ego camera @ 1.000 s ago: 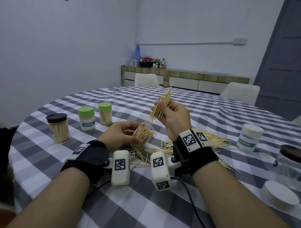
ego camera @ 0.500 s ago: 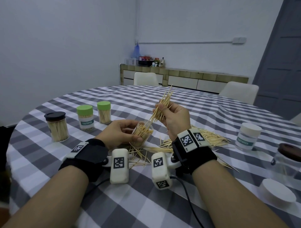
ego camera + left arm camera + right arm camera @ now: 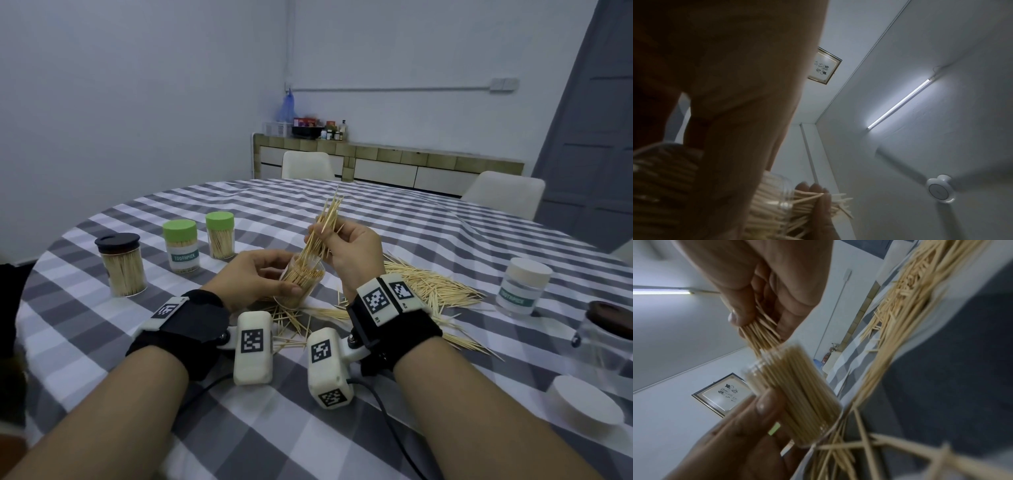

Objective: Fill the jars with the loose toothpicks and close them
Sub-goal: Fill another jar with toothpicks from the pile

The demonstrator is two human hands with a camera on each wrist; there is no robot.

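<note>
- My left hand point(image 3: 255, 275) curls round an open clear jar point(image 3: 301, 284), thumb across its front; the jar tilts toward 1 o'clock, already packed with toothpicks.
- My right hand point(image 3: 352, 253) pinches a bundle point(image 3: 323, 229) of toothpicks, its lower ends in the jar's mouth, its tips fanning up toward 12 o'clock.
- The loose pile point(image 3: 424, 286) lies on the checked table point(image 3: 428, 222) at 3 o'clock from the jar, with strays under my wrists.
- At 9 to 10 o'clock stand three capped, filled jars: black-lid jar point(image 3: 121, 263), then two green-lid jars point(image 3: 180, 246).
- At 3 o'clock, well apart: a white-lid jar point(image 3: 524, 286); nearer me a brown-lid jar point(image 3: 606, 337) and a white lid point(image 3: 584, 402).
</note>
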